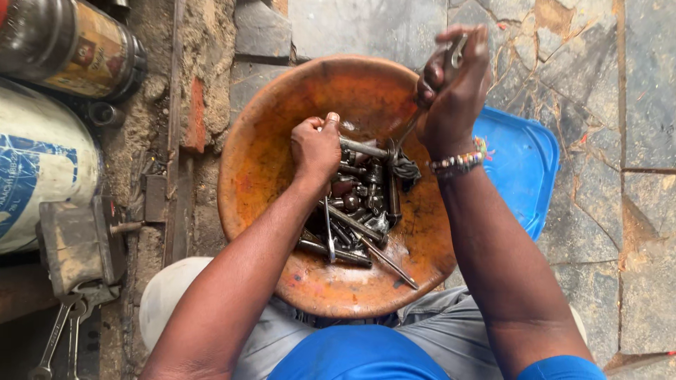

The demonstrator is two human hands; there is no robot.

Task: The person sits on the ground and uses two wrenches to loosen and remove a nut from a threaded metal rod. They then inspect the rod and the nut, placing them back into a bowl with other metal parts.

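A: What are the fingers (331, 123) of the left hand (315, 148) doing?

B: They are curling tight around a steel bolt (362, 148), holding it over the heap of dark bolts and tools (355, 214).

A: And the right hand (454, 88)?

B: It is gripping a thin metal tool (412, 125), fist closed, the tip meeting the bolt's far end. A beaded bracelet (461, 162) is sitting on that wrist.

A: Where is all this lying?

B: Everything is resting in a round orange bowl (260, 169) on the stone floor (627, 141), with a blue tray (521, 165) just beside it and spanners (60, 334) lying well apart on the left.
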